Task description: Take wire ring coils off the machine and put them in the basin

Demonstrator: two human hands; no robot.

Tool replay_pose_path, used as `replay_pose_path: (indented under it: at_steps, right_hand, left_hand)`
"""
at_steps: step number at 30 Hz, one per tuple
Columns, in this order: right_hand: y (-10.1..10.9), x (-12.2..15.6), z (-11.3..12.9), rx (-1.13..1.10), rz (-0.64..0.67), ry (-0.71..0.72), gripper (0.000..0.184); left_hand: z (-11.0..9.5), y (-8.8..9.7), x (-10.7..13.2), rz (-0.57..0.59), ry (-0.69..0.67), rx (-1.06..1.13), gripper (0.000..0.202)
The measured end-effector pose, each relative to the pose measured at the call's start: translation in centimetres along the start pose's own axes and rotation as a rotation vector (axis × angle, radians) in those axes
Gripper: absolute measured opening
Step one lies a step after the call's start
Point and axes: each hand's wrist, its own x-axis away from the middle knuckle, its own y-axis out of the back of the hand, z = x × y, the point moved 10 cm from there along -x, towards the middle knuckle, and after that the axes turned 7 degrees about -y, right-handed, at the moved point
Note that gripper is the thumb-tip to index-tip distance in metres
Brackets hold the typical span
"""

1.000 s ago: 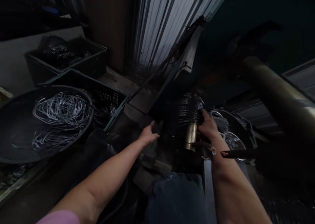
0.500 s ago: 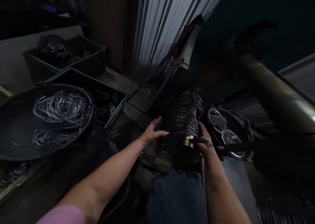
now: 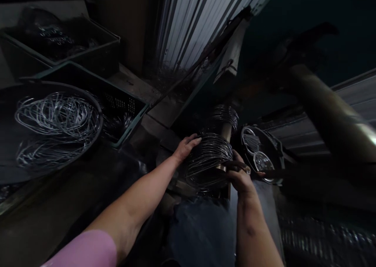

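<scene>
A bundle of shiny wire rings [image 3: 209, 157] sits around the near end of a brass-coloured rod [image 3: 225, 136]. My left hand [image 3: 185, 147] presses on the bundle's left side. My right hand [image 3: 239, 177] grips its right side, fingers curled over the rings. A second, smaller stack of wire rings [image 3: 225, 115] stays further up the rod. My denim-clad lap [image 3: 202, 231] lies just below the bundle.
A big dark round pan [image 3: 96, 130] holding loose wire rings lies at left, with two dark crates [image 3: 129, 106] behind it. A dark bowl [image 3: 264, 157] with rings is right of the rod. A thick pipe [image 3: 329, 114] runs across the upper right. Corrugated sheet stands behind.
My right hand slid the wire rings down the rod toward me, and my left hand moved in from the left onto the bundle. The view shifted slightly right.
</scene>
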Motion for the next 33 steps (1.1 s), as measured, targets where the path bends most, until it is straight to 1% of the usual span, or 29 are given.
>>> replay_pose_path:
  at_steps: [3, 5, 6, 7, 9, 11, 13, 14, 16, 17, 19, 20, 22, 23, 25, 27, 28, 30, 31, 33]
  right_hand:
    - [-0.2, 0.1, -0.9, -0.065, -0.024, -0.017, 0.099]
    - [-0.9, 0.6, -1.1, -0.144, -0.03, -0.013, 0.097]
    - [-1.2, 0.9, -1.0, -0.175, -0.047, -0.015, 0.092]
    - [-1.4, 1.4, -0.8, -0.194, -0.069, -0.021, 0.085]
    - [-1.5, 2.8, 0.1, -0.216, -0.128, -0.041, 0.066]
    - [-1.1, 4.5, 1.4, -0.227, -0.193, -0.064, 0.058]
    - [-0.8, 6.4, 3.3, -0.239, -0.213, -0.044, 0.058]
    - [-0.6, 7.4, 4.2, -0.218, -0.227, -0.021, 0.061]
    - [-0.6, 9.4, 5.7, -0.119, -0.26, 0.046, 0.07]
    - [-0.8, 10.5, 6.1, -0.041, -0.291, 0.081, 0.077]
    - [-1.8, 12.9, 6.3, 0.167, -0.38, 0.138, 0.09]
    - [-2.7, 14.1, 6.3, 0.277, -0.418, 0.172, 0.094]
    - [-4.9, 16.3, 6.0, 0.452, -0.481, 0.234, 0.094]
    - [-5.9, 17.2, 5.7, 0.488, -0.496, 0.251, 0.094]
    - [-7.1, 17.9, 4.9, 0.449, -0.48, 0.223, 0.095]
    - [-7.2, 17.7, 4.0, 0.312, -0.426, 0.125, 0.098]
    - [-7.3, 17.5, 3.7, 0.218, -0.382, 0.073, 0.097]
    - [-7.9, 17.3, 3.3, -0.012, -0.274, -0.013, 0.089]
    - [-8.6, 17.5, 3.3, -0.129, -0.21, -0.047, 0.085]
    - [-10.9, 18.3, 3.2, -0.316, -0.07, -0.095, 0.079]
  left_hand:
    - [1.0, -0.3, 0.7, 0.026, 0.131, 0.03, 0.06]
    - [1.1, -0.9, 1.4, 0.078, 0.183, 0.119, 0.065]
    - [0.8, -1.5, 1.9, 0.135, 0.184, 0.195, 0.072]
    - [0.1, -2.3, 2.4, 0.204, 0.174, 0.278, 0.081]
    - [-1.8, -3.8, 3.9, 0.366, 0.143, 0.426, 0.1]
    - [-4.0, -5.1, 5.8, 0.525, 0.124, 0.512, 0.106]
    - [-6.2, -5.9, 7.7, 0.648, 0.093, 0.532, 0.112]
    - [-7.1, -6.0, 8.5, 0.682, 0.067, 0.519, 0.117]
    - [-8.1, -5.9, 9.5, 0.715, 0.02, 0.476, 0.125]
    - [-8.1, -5.8, 9.9, 0.728, 0.012, 0.455, 0.127]
    - [-7.1, -5.5, 10.2, 0.745, 0.033, 0.408, 0.13]
    - [-6.3, -5.2, 10.2, 0.742, 0.05, 0.388, 0.132]
    - [-4.8, -4.2, 10.3, 0.728, 0.089, 0.36, 0.131]
    - [-4.4, -3.7, 10.4, 0.72, 0.108, 0.351, 0.128]
    - [-4.4, -2.6, 11.1, 0.69, 0.132, 0.318, 0.119]
    - [-5.6, -1.6, 12.3, 0.64, 0.142, 0.243, 0.11]
    - [-6.6, -1.0, 13.1, 0.605, 0.145, 0.195, 0.106]
    - [-9.0, 0.0, 15.1, 0.536, 0.159, 0.1, 0.101]
    - [-10.3, 0.6, 16.3, 0.505, 0.17, 0.048, 0.099]
    - [-13.0, 2.4, 18.8, 0.424, 0.165, -0.086, 0.101]
